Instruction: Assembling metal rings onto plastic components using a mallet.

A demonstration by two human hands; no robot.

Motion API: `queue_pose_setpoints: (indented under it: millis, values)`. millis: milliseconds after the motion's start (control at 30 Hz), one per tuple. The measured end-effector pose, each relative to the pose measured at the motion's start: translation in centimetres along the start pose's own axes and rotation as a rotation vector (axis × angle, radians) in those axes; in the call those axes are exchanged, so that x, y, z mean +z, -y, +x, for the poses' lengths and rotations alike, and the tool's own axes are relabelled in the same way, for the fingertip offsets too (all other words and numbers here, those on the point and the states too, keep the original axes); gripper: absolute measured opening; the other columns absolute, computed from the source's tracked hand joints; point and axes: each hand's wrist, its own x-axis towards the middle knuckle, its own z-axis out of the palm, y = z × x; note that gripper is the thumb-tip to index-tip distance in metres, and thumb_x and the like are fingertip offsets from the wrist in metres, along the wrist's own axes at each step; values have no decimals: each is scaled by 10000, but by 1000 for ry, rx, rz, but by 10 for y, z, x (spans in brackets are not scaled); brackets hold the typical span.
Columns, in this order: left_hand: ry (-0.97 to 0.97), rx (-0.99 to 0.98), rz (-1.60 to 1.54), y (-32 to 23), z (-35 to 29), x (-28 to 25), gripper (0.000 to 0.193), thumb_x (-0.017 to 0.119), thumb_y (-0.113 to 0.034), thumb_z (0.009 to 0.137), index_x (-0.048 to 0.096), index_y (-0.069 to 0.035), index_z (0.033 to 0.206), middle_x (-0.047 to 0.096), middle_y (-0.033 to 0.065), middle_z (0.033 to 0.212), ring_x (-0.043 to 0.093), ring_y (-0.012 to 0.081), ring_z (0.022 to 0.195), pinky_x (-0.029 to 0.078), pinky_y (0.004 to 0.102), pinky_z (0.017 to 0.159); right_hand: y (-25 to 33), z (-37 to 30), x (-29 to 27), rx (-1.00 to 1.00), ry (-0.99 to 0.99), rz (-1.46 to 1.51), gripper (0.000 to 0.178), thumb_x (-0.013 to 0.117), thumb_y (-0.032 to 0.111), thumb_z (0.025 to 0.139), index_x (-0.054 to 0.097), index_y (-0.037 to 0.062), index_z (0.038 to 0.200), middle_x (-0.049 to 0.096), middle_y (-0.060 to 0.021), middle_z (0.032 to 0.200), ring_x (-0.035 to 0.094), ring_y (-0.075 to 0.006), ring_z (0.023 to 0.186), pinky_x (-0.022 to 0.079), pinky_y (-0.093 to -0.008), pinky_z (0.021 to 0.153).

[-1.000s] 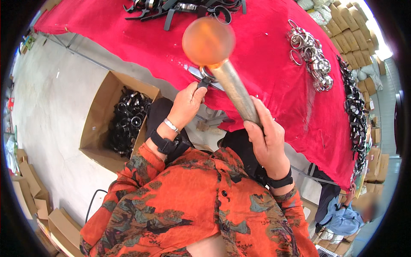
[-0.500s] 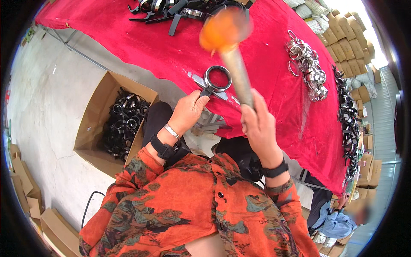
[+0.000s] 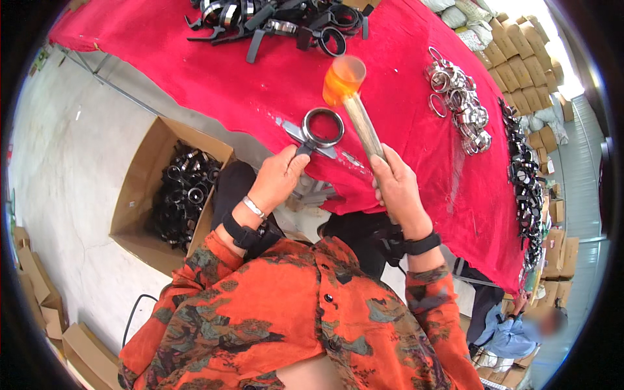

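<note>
My left hand (image 3: 277, 180) is closed around the short dark handle of a round black ring part (image 3: 323, 144), which has a metal band inside its ring. This part rests over a flat metal piece (image 3: 294, 132) near the front edge of the red cloth. In my right hand (image 3: 398, 188) is a mallet (image 3: 364, 127) with a wooden handle and an orange head. The mallet's head, slightly blurred, hangs just beyond the ring and to its right, apart from it.
Black handled rings (image 3: 279, 27) lie piled at the far side of the red-covered table (image 3: 227, 84). Loose metal rings (image 3: 463, 104) form a heap to the right, with a row of black parts (image 3: 525, 175) beyond. An open carton (image 3: 140, 188) of black parts stands at left. Another person (image 3: 510, 335) sits at lower right.
The mallet head has come down nearer the ring and is less blurred. My left hand still grips the ring part in about the same place.
</note>
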Motion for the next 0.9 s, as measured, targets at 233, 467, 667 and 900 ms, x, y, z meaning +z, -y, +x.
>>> queue_pose_setpoints:
  millis: [233,467,667,900]
  values:
    - [10,-54,-4,-8,-6,-3,332,537,-317,943,524,-5,830,599,141,669,606,292,637,457,374,605,-7,-29,-10,-141,-79,343,429,512,253,974,444,38,1339,516,19,661,474,-40,502,387,-191,427]
    - [8,-77,-17,2,-7,-1,340,525,-338,949,541,-16,842,610,111,679,611,251,644,460,358,612,-28,-41,-25,98,50,353,408,460,332,986,476,70,1298,512,13,657,487,-63,503,401,-212,437]
    - [57,-59,-11,4,-1,1,327,478,-346,977,557,-47,868,601,19,736,537,97,627,448,246,541,-56,-63,-8,29,25,337,431,454,326,986,442,58,1324,518,-9,694,475,-66,507,399,-208,450]
    - [67,-76,-37,9,-6,-3,325,472,-347,982,559,-56,868,594,4,739,525,78,633,442,229,538,-38,-82,-26,-2,69,395,447,494,275,973,443,38,1348,524,6,719,477,-54,549,403,-201,489]
